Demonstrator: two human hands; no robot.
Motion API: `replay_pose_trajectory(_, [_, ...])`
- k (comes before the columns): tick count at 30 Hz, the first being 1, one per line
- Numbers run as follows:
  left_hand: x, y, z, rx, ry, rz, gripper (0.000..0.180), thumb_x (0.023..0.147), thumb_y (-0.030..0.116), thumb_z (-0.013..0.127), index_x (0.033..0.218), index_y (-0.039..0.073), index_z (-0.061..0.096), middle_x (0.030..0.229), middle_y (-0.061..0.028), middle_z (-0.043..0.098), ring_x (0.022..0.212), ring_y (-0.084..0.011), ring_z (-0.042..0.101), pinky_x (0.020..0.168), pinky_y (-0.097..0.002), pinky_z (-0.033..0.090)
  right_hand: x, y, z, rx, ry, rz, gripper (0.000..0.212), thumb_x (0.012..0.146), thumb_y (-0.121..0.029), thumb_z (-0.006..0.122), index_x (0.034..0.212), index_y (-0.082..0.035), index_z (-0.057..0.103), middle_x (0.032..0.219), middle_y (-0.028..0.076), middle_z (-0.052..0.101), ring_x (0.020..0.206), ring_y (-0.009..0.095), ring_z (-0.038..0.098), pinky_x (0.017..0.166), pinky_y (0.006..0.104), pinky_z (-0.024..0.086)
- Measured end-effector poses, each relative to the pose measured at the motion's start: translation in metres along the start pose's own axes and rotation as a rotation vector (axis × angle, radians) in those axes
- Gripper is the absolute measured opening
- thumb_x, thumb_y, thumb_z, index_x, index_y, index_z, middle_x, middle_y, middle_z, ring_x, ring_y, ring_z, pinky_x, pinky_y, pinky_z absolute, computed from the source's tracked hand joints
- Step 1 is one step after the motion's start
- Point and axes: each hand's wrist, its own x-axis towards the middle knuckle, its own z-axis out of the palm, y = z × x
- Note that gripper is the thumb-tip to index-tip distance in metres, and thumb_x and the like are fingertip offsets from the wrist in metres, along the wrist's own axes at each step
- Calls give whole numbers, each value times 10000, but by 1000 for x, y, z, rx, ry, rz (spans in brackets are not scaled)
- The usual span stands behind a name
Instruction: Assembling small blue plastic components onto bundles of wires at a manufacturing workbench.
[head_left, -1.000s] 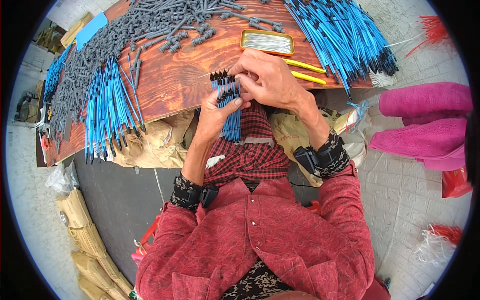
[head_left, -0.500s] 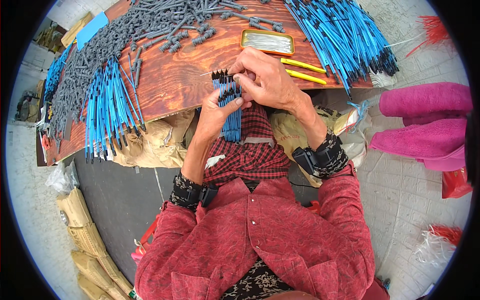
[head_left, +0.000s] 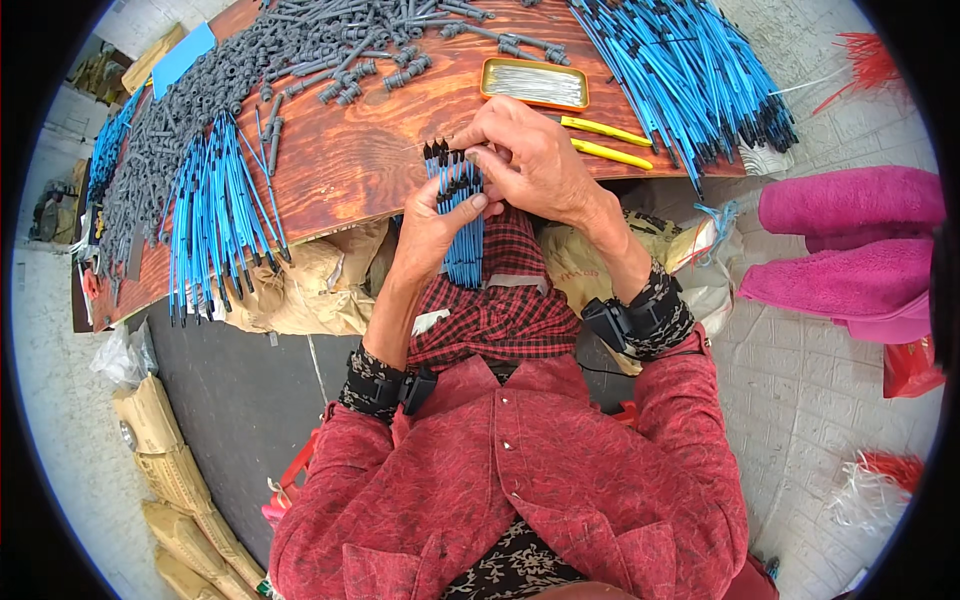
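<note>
A bundle of thin blue rods with black tips (head_left: 464,245) hangs upright in front of the table's near edge. My left hand (head_left: 428,228) is closed round it, the thumb laid across its front just below the upper black parts. At the bundle's top right, my right hand (head_left: 535,155) is closed in a pinch, its thumb and index finger against the black tips. What lies between those fingertips is hidden. Just beyond the right hand is a shallow yellow-rimmed tin of thin silver wires (head_left: 535,84). Beside its knuckles lie yellow-handled pliers (head_left: 610,143), their jaws partly covered.
The wooden table (head_left: 340,185) carries a heap of grey plastic fittings (head_left: 230,75). More blue rods lie at the left edge (head_left: 215,215) and the right (head_left: 690,85). Pink towelling (head_left: 850,250) hangs at the right; brown sacks (head_left: 300,290) are under the table.
A thin pale wire that stuck out to the left of the black tips no longer shows. Both hands keep nearly the same place on the bundle.
</note>
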Motion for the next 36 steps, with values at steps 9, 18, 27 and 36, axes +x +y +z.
replay_pose_trajectory(9, [-1,1,-1,35,6,-5,334,945,-26,644,1277,-1,620,1060,-106,719,942,-192,726,859,-306,596,2,-1,-1,-39,-39,-35,124,834,-42,628,945,-52,684,875,92,600,786,285,638,679,389,513])
replay_pose_trajectory(18, [-1,2,1,70,26,0,309,941,-23,651,1249,1,638,1039,-78,721,931,-163,719,848,-287,588,2,-2,4,72,-43,-12,206,845,14,628,1029,-35,708,956,91,639,854,227,637,744,337,516])
replay_pose_trajectory(27, [-2,-2,1,44,33,43,306,940,-14,658,1245,7,643,1038,-63,718,925,-145,709,847,-280,587,-1,-3,9,48,20,20,162,843,-18,635,978,-55,717,890,92,632,828,282,649,713,378,523])
replay_pose_trajectory(36, [-3,-2,1,-41,22,42,301,950,18,666,1249,-2,637,1069,-94,712,945,-181,718,869,-308,600,-4,2,9,43,-5,17,199,842,12,633,1024,-28,703,908,86,638,842,243,628,747,352,504])
